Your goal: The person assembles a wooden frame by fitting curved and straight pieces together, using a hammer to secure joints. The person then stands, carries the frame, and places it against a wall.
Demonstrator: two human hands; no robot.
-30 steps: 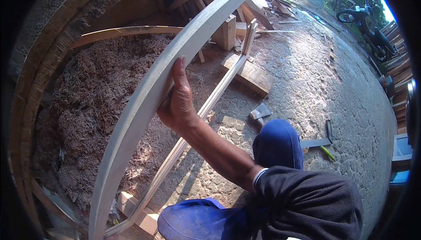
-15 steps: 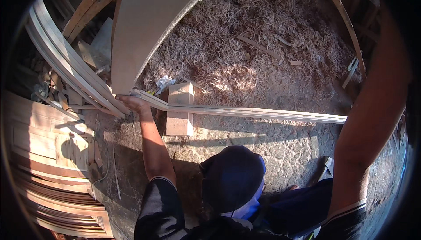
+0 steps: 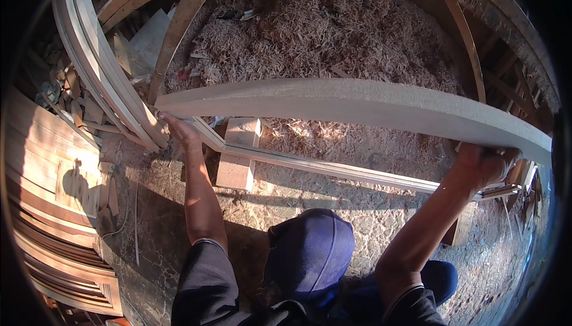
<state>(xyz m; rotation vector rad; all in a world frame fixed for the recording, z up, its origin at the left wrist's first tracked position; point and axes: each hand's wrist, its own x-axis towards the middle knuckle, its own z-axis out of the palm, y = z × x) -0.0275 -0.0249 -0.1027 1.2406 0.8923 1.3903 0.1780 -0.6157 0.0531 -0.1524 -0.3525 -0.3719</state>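
Observation:
A large, pale wooden board (image 3: 333,103) with a curved edge spans the view from left to right, held up off the floor. My left hand (image 3: 182,132) is closed on its left end, thumb near the tip. Toward the other end, my right hand (image 3: 484,164) grips the lower side; some of its fingers are hidden behind the board. Below and nearer to me lies a long, grooved wooden strip (image 3: 333,171), bent at an angle on the left. It rests across a wooden block (image 3: 234,174).
Wood shavings (image 3: 333,28) are heaped beyond the board. Curved wooden mouldings (image 3: 98,58) stand at the left, close to my left hand. Stacked wooden panels (image 3: 53,207) lie at lower left. Arched timber (image 3: 506,16) curves along the upper right. A dark blue rounded cloth shape (image 3: 310,251) is low in the middle.
The board has swung from pointing away at upper left to lying across the view, its curved edge now facing up. My right hand has come into sight on it; the left stays at its end.

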